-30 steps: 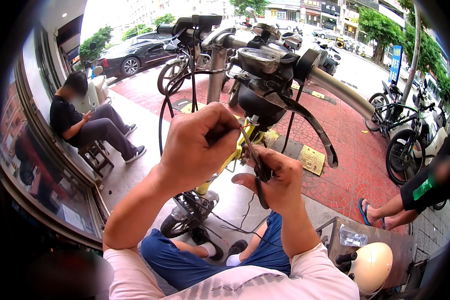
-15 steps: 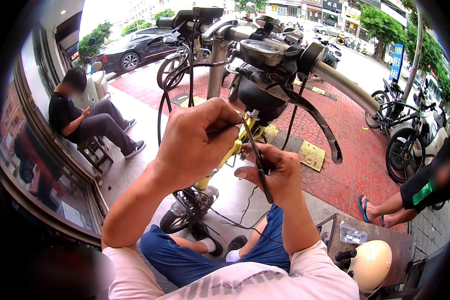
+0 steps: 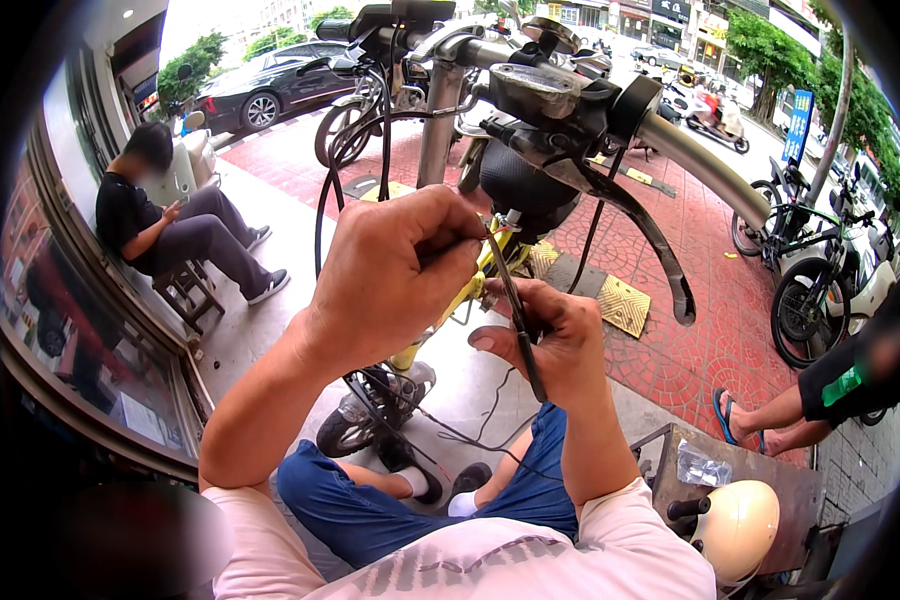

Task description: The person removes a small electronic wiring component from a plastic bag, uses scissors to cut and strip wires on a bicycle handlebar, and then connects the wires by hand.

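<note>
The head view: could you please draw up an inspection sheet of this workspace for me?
Surface: pale floor, with red paving beyond.
Things in hand: slim dark-handled tool, in front of a yellow frame.
Clutter: clear plastic bag on a brown side table; cream helmet beside it.
Hands: right hand grips the tool; left hand pinches near its tip, anything held too small to tell.
Cables: black cables hang from the handlebar; dark wires trail lower down.
Surroundings: seated person at left, parked black car behind.

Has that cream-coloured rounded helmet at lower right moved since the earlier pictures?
No; the cream-coloured rounded helmet keeps its place against the flat brown table.
</note>
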The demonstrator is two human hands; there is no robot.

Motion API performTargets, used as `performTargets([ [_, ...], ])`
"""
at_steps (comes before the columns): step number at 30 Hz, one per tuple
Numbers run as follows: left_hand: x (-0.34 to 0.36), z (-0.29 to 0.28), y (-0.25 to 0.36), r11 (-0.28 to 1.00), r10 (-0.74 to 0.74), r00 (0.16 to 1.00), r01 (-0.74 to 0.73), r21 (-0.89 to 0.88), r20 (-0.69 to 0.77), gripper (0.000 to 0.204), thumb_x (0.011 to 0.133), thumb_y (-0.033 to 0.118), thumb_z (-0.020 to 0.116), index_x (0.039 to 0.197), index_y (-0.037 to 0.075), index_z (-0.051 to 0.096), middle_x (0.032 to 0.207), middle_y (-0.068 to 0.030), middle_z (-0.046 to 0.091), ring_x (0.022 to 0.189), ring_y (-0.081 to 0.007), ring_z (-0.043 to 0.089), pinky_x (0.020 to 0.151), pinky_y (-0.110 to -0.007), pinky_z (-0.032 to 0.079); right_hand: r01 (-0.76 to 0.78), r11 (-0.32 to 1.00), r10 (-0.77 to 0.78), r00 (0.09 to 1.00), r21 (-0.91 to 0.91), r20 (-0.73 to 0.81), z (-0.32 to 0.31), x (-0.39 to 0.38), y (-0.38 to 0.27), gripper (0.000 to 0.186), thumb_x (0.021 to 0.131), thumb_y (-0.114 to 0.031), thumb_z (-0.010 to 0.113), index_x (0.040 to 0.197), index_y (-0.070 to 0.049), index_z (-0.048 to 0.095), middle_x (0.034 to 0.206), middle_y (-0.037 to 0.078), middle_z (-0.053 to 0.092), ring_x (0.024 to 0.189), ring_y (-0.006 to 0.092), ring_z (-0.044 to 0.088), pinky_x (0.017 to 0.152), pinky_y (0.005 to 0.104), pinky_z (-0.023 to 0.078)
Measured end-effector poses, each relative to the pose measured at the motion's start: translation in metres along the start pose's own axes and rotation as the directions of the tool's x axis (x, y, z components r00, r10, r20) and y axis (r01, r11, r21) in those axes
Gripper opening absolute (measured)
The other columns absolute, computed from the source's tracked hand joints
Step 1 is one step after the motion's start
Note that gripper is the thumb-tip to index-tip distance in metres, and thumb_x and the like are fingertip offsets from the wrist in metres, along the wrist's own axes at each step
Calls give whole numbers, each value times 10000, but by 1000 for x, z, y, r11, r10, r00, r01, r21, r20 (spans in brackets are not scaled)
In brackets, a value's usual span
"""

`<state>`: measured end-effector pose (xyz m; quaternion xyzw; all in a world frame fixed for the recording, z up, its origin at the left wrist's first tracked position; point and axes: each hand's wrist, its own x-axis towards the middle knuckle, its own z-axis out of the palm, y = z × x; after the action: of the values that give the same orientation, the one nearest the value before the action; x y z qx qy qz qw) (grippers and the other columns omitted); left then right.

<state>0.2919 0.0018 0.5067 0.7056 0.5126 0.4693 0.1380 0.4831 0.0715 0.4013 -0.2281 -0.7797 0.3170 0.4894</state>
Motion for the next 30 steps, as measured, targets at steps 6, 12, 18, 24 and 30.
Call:
performTargets([
  [6,1,0,1,1000,-9,1000,9,15,1,137,937,-84,657,1070,-66,684,911,-70,744,844,-98,720,762,-238,578,4,1000,-4,1000,-31,-13,0,1,-1,604,726,-359,977,1166,-9,755,789,0,718,677,6,547,627,192,480],
  [12,1,2,1,999,-37,999,37,6,4,138,950,-74,655,1086,-65,677,906,-74,745,849,-97,723,746,-239,577,-12,1000,11,999,-15,-36,2,-1,4,581,737,-379,967,1147,-23,762,745,-12,687,653,6,529,609,192,465],
  [18,3,0,-2,997,-74,996,76,-32,42,157,955,-82,644,1110,-71,667,938,-84,750,877,-110,736,745,-252,591,-14,1000,14,1000,-20,16,-2,1,2,554,762,-400,948,1141,-37,768,664,-5,650,634,8,520,598,198,454],
  [24,2,-5,0,993,-38,995,48,-111,90,197,954,-109,605,1140,-76,662,1010,-100,742,954,-147,750,805,-267,606,-33,998,31,999,44,38,-4,2,1,539,777,-379,947,1141,-25,769,638,-25,613,630,7,483,575,197,418],
  [30,4,-5,0,983,-87,991,102,-150,99,203,957,-108,596,1148,-78,659,1027,-100,735,979,-156,749,839,-283,613,-44,996,42,999,79,24,-1,2,-1,545,776,-357,952,1148,-6,763,647,-41,580,620,9,460,563,201,394],
])
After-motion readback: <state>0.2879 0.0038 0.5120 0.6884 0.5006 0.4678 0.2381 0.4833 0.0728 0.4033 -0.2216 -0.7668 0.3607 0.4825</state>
